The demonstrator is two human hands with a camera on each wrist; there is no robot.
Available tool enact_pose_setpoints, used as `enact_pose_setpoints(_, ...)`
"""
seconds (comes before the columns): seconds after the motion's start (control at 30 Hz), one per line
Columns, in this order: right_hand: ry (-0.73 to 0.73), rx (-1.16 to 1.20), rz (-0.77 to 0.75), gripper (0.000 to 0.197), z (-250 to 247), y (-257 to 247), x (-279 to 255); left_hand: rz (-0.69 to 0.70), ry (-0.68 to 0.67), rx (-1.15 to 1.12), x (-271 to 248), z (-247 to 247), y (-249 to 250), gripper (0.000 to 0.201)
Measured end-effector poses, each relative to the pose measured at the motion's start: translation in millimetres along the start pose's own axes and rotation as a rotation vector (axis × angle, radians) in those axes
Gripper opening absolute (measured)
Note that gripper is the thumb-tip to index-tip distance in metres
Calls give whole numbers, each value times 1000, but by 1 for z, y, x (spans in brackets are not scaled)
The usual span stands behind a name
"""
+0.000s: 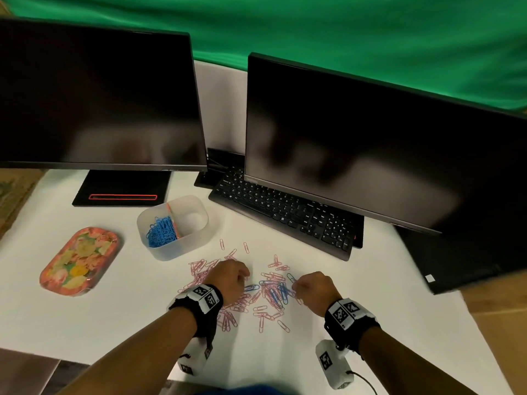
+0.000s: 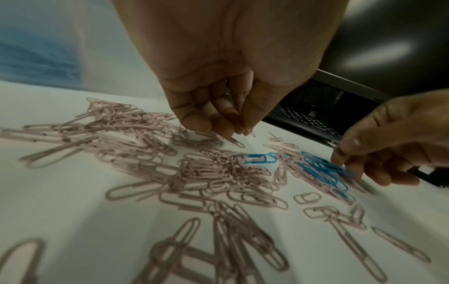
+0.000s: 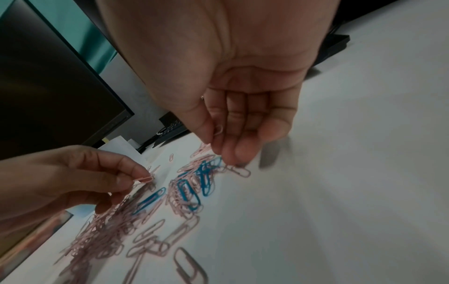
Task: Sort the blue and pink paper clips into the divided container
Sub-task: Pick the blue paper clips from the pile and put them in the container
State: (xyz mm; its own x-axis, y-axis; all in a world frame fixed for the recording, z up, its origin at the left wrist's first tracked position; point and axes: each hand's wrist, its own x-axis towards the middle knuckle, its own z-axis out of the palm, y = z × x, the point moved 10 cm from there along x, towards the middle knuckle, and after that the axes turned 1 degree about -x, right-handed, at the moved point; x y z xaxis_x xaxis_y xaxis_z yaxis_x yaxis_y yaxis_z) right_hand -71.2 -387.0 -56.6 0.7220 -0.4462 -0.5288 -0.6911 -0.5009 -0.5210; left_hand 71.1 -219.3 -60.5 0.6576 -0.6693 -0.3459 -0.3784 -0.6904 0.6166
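Pink paper clips (image 1: 228,306) lie in a loose pile on the white table, with a few blue paper clips (image 1: 278,293) mixed in at the middle. The frosted divided container (image 1: 196,203) stands behind the pile; its left compartment holds blue clips (image 1: 159,232) and the right one looks bare. My left hand (image 1: 245,276) hovers over the pile's left part and pinches one pink clip (image 3: 145,179) between thumb and forefinger. My right hand (image 1: 295,286) is at the pile's right edge, fingers curled down by the blue clips (image 3: 206,173), with a pink clip (image 3: 218,129) held at the thumb.
A floral tin tray (image 1: 79,260) sits left of the container. A black keyboard (image 1: 285,212) lies behind the pile, under the right monitor (image 1: 370,143). The left monitor (image 1: 97,95) and its stand (image 1: 122,189) fill the back left.
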Motion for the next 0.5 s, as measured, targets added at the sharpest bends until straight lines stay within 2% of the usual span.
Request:
enact_pose_setpoints(0.1, 39, -212, -5, 33, -4, 7, 0, -46, 41, -7, 2, -7, -7, 23)
enact_pose_setpoints(0.23, 107, -324, -12, 30, -8, 9, -6, -72, 81, 60, 2, -14, -12, 20)
enact_pose_setpoints(0.33, 208, -262, -70, 24, -10, -5, -17, 20, 82, 152, 1, -11, 4, 23)
enact_pose_setpoints(0.5, 151, -326, -104, 31, 14, -24, -18, 164, -75, 372, -5, 23, 32, 19)
